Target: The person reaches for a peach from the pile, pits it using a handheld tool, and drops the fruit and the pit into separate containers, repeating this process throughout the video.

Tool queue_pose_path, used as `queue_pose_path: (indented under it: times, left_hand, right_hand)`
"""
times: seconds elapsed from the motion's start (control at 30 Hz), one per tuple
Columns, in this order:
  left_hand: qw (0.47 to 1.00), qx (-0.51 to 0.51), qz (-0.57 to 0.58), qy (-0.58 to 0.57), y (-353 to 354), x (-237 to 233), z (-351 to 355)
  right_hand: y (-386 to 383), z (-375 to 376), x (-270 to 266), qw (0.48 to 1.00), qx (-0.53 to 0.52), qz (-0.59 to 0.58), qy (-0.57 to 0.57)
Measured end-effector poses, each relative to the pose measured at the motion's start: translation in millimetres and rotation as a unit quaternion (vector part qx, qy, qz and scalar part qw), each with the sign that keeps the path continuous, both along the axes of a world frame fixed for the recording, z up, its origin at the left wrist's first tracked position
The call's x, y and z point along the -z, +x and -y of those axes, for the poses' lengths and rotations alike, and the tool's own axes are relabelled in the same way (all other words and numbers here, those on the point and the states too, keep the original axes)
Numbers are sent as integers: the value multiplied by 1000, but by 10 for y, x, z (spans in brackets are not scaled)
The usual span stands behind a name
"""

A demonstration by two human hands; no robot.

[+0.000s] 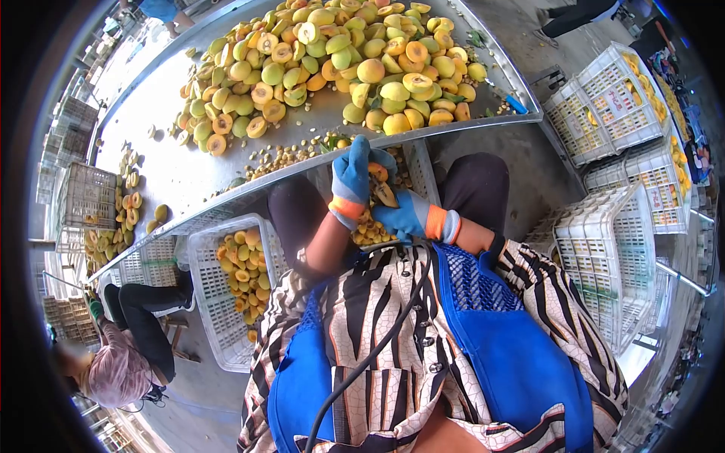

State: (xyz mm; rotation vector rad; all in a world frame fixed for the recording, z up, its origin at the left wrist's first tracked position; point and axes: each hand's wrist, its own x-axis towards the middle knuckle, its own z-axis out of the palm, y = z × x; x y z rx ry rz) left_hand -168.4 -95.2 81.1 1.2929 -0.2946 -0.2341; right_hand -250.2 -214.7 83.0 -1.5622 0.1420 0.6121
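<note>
**A:** Nearest first: a black cable (377,347) hangs down the apron (498,355), right under both forearms. A snag there could jerk an elbow.

**B:** And the hands?

**A:** The left hand (351,180) has its grip closed round an orange fruit (379,172), held up just this side of the table's near edge. The right hand (400,215) is curled just below it, touching a cut half (386,196). Whether that grip is clamped on it, or hides a blade, I cannot tell.

**B:** The gloved fingers are very close together. If there is a blade, a slip on slick fruit is my worry.

**A:** Mine too. The narrow crate (420,174) beneath them holds pieces, but a fumbled half could miss it and land on the floor (536,181).

**B:** Farther out?

**A:** Loose pits (287,155) lie along the near lip of the table (189,166). They could roll off into the left crate (208,257) of halves. Beyond, the fruit pile (340,60) is heaped against the rim on the right, where a nudge might spill some over.
</note>
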Motion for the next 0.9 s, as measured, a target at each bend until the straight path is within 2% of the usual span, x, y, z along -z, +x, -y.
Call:
queue_pose_path:
  times: [0.07, 0.13, 0.2, 0.33, 0.4, 0.53, 0.6, 0.63, 0.7, 0.73, 0.8, 0.83, 0.87, 0.9]
  left_hand:
    - [999, 26, -35, -27, 30, 2, -24]
    - [995, 50, -69, -55, 70, 37, -26]
    - [974, 92, -154, -142, 104, 172, -25]
    - [966, 138, -143, -165, 108, 324, -26]
    - [974, 80, -166, -129, 69, 348, 11]
    - [972, 127, -137, -140, 87, 387, 16]
    - [919, 184, -240, -252, 95, 357, 54]
    - [920, 184, -240, -251, 82, 325, 79]
    - [847, 232, -300, -373, 55, 267, 120]
    - [847, 231, -300, -372, 78, 276, 116]
    - [905, 122, -317, -255, 178, 292, 57]
    - [960, 76, -225, -147, 203, 221, -93]
    - [991, 17, -133, -3, 228, 146, -243]
    - [987, -51, -64, 136, 252, 70, -393]
  right_hand:
    - [61, 29, -36, 996, -21, -79, 23]
    - [87, 70, -43, 997, -42, -63, -12]
    - [106, 83, -42, 996, -65, -35, -54]
    - [94, 113, -44, 994, -74, -76, -40]
    - [87, 128, -27, 994, -79, -81, 14]
    - [63, 148, -93, 992, -75, -97, -41]
    - [59, 254, -65, 963, -108, -173, 175]
    - [70, 266, 45, 921, -94, -255, 279]
    - [98, 350, 110, 904, -100, -271, 315]
    - [93, 396, 120, 886, -105, -287, 350]
    - [76, 469, 113, 885, -104, -290, 350]
    - [85, 499, 100, 908, -129, -256, 306]
    - [102, 529, 74, 927, -153, -221, 260]
    - [136, 557, 13, 948, -155, -182, 212]
